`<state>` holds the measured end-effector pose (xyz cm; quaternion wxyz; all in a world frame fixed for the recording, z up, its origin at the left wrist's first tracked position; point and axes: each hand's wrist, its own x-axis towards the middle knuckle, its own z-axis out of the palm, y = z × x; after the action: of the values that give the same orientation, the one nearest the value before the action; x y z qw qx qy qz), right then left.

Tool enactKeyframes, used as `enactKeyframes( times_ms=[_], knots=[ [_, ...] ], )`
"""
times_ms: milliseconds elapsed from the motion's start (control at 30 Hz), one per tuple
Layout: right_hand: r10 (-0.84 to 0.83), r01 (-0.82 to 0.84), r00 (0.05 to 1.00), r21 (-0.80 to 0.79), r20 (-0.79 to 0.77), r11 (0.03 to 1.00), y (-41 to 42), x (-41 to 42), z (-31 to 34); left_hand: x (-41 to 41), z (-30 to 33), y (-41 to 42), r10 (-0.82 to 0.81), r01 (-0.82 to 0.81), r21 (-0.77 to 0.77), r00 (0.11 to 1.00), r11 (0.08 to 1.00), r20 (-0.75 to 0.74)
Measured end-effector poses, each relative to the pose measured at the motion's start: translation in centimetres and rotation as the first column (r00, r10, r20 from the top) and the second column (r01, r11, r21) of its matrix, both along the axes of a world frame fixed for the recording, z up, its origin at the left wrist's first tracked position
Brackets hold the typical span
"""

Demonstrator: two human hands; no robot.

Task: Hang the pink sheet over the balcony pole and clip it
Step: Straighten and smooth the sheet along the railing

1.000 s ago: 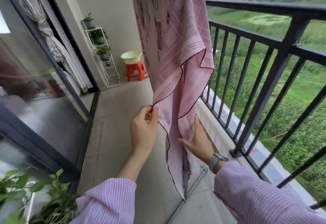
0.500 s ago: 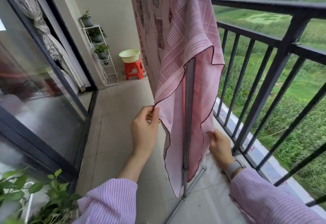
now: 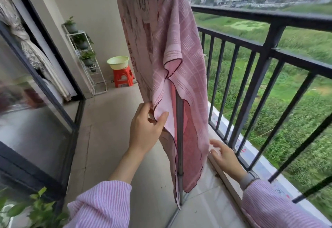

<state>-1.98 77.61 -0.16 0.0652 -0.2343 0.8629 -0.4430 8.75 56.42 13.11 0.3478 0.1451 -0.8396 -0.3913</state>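
A pink checked cotton sheet with a dark scalloped hem (image 3: 181, 51) hangs over the top of a drying rack at the upper centre of the frame, its bunched folds falling on both sides of the rack's grey metal upright pole (image 3: 179, 138) down to the lower centre. The left hand (image 3: 146, 130), in the middle of the frame, has its fingers (image 3: 162, 118) clamped on a pale edge of the sheet, thumb in front and the rest behind. The right hand (image 3: 225, 157), at lower right near the black metal balcony railing (image 3: 265, 55), has its fingers apart and holds nothing; its fingertips lie just beside the sheet's right hem, and I cannot tell whether they touch it. No clip is visible anywhere, so the clipping step looks not yet begun. The sheet sits crumpled and uneven over the rack, more cloth gathered to one side, so a firm pull from the left hand could drag it off the top. Left unclipped, a gust could lift it towards the railing and the green field beyond. The low corner near the beige tiled floor (image 3: 111, 138) could also brush the ground.
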Motion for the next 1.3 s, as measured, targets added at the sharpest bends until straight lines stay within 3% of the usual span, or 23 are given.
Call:
enactKeyframes(
  times_ms=[200,300,400,467,567,667,767,867,933,1033,1100,1167,1300],
  knots=[
    [-0.014,-0.043,0.988,-0.36,-0.156,0.932,-3.6,-2.0,11.3,-1.5,3.6,-1.5,-0.275,0.291,0.145,0.954,0.946,-0.117],
    [-0.037,-0.139,0.936,-0.463,-0.351,0.875,-7.1,-1.4,19.0,-3.3,6.7,-2.1,-0.351,0.367,0.092,0.924,0.925,-0.154],
    [-0.164,-0.147,0.848,-0.521,-0.504,0.841,-9.8,-0.3,24.0,-5.0,9.1,-3.5,-0.38,0.386,-0.012,0.903,0.923,-0.198],
    [-0.238,-0.053,0.824,-0.489,-0.513,0.871,-11.1,-0.3,26.5,-6.2,10.5,-4.9,-0.379,0.368,-0.091,0.898,0.925,-0.224],
    [-0.305,0.162,0.796,-0.302,-0.523,0.94,-12.3,-1.2,28.9,-8.1,12.5,-7.2,-0.376,0.322,-0.229,0.891,0.919,-0.254],
    [-0.463,0.276,0.708,-0.394,-0.534,0.877,-12.0,-1.7,30.4,-10.3,14.5,-9.4,-0.419,0.333,-0.323,0.872,0.886,-0.251],
    [-0.627,0.405,0.536,-0.48,-0.565,0.778,-10.9,-1.4,31.9,-12.9,16.8,-11.4,-0.481,0.371,-0.414,0.854,0.831,-0.2],
    [-0.586,0.586,0.48,-0.258,-0.653,0.768,-11.6,-0.9,32.8,-15.6,18.5,-12.7,-0.531,0.418,-0.522,0.843,0.744,-0.083],
    [-0.521,0.622,0.459,-0.159,-0.72,0.767,-13.6,-0.3,33.8,-17.8,19.1,-13.5,-0.541,0.454,-0.572,0.841,0.683,0.022],
    [-0.277,0.649,0.459,0.106,-0.844,0.754,-18.3,0.0,35.7,-21.4,19.7,-15.2,-0.557,0.447,-0.621,0.83,0.644,0.02],
    [-0.122,0.673,0.529,0.327,-0.84,0.663,-21.8,-1.4,35.8,-23.0,20.1,-16.5,-0.576,0.458,-0.567,0.817,0.684,-0.035],
    [-0.072,0.702,0.585,0.459,-0.808,0.545,-24.6,-3.3,35.4,-24.5,20.3,-17.9,-0.592,0.479,-0.537,0.805,0.695,-0.047],
    [-0.113,0.769,0.569,0.478,-0.815,0.425,-28.5,-6.6,34.8,-28.1,21.0,-21.6,-0.613,0.524,-0.545,0.79,0.654,0.023]
  ],
)
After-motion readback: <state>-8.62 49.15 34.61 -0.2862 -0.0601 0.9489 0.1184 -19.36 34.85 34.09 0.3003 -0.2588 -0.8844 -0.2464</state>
